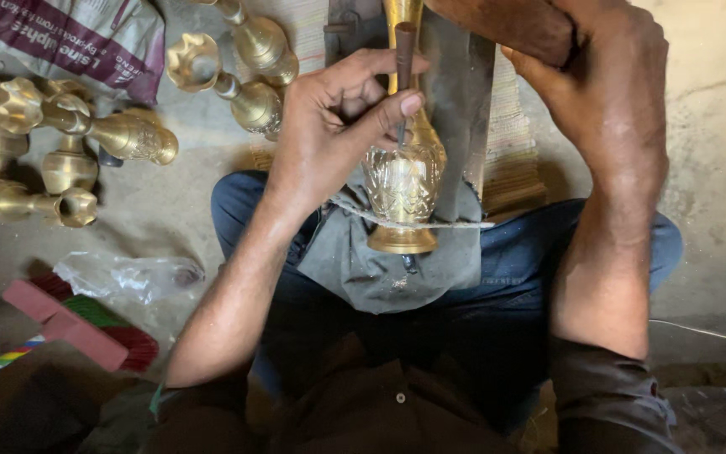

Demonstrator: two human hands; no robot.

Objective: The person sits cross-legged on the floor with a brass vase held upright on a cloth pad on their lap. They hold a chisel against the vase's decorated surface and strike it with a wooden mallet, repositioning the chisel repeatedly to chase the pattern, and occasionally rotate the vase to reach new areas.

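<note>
Across the lap, on a grey cloth, the brass vase lies lengthwise away from the person, left hand clamped on a punch upright against its belly, right hand clutching a wooden mallet above.

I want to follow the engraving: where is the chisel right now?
In the head view, centre top: the chisel is pinched in the left hand, tip on the brass vase over the lap.

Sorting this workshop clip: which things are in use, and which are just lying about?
In use: left hand with chisel on brass vase; right hand gripping wooden mallet; grey cloth.
Lying about: finished brass vases, plastic bag, broom, printed sack.
</note>
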